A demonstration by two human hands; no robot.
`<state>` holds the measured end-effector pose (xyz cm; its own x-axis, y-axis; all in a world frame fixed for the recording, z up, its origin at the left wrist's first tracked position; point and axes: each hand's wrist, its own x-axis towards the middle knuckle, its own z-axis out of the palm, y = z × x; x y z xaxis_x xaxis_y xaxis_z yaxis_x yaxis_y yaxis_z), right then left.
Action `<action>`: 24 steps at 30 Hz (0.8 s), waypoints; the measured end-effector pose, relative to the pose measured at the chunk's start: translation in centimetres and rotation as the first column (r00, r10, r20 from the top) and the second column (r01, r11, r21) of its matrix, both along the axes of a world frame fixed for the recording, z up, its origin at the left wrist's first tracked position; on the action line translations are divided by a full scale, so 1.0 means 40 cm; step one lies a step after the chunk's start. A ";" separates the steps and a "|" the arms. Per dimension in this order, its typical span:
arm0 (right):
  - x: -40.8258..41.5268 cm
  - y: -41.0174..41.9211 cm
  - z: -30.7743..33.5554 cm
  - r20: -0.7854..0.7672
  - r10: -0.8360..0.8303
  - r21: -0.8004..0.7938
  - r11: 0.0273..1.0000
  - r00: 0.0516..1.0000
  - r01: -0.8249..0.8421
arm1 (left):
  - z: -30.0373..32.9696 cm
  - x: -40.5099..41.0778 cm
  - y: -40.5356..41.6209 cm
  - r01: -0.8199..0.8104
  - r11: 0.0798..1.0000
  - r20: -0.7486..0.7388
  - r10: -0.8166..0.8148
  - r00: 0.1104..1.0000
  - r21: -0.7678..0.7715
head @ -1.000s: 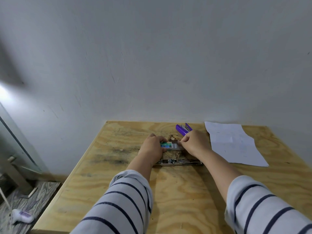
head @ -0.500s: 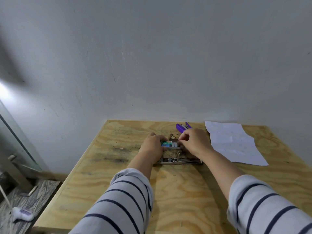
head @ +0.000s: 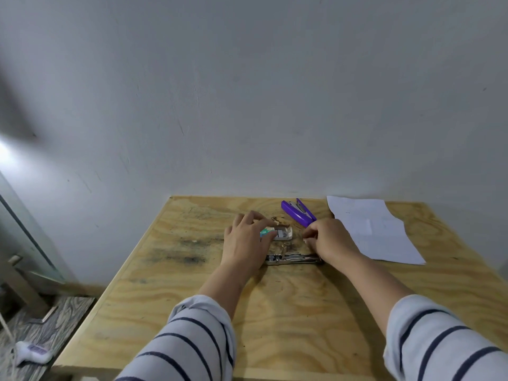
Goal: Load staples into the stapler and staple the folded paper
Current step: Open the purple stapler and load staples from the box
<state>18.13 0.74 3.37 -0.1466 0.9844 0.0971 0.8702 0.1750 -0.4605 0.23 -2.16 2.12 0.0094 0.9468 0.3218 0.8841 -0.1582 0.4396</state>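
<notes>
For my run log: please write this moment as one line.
left hand: holds staple box | right hand: pinching, content unseen | metal stapler: on table | paper: untouched

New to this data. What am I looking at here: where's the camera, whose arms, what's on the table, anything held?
There is no robot: a person works with bare hands, and the single camera sits on their head, looking forward and down. The striped sleeves at the bottom are their arms. On the plywood table lie a purple stapler, a metal stapler part and a white sheet of paper. The left hand holds a small staple box, open at its right end. The right hand is curled with fingertips pinched together; whether it holds staples is too small to tell.
</notes>
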 end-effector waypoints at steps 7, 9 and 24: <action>0.003 -0.033 -0.002 -0.156 0.066 0.069 0.996 0.985 -0.056 | -0.032 0.002 -0.063 0.150 0.985 -0.128 -0.139 0.982 0.082; 0.000 -0.047 -0.001 -0.187 0.101 0.083 0.993 0.977 -0.087 | -0.036 0.001 -0.062 0.153 0.985 -0.150 -0.141 0.979 0.075; -0.024 -0.126 -0.019 0.014 0.168 0.272 0.948 0.986 -0.166 | -0.035 -0.001 -0.075 0.172 0.980 -0.076 -0.165 0.983 0.102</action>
<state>17.17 -4.30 2.63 -0.3045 0.8821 0.3594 0.8136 0.4371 -0.3835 0.20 -5.15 0.71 0.1908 0.8895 0.4151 0.8675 -0.3507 0.3528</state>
